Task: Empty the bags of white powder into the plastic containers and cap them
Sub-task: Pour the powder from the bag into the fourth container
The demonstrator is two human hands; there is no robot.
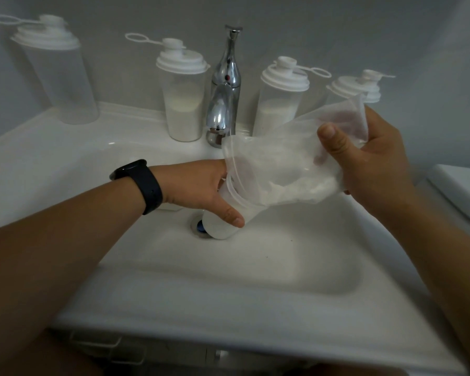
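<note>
Left hand (201, 191) at frame centre, fingers curled round open cup (223, 221) over sink (147, 280); right hand (369, 164) at right, pinching powder bag (277, 169), mouth tipped into cup.

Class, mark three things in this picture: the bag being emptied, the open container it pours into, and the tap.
bag (280, 169), head view, on its crumpled clear middle.
open container (223, 226), head view, on its lower wall below the thumb.
tap (224, 104), head view, on the chrome spout.
</note>
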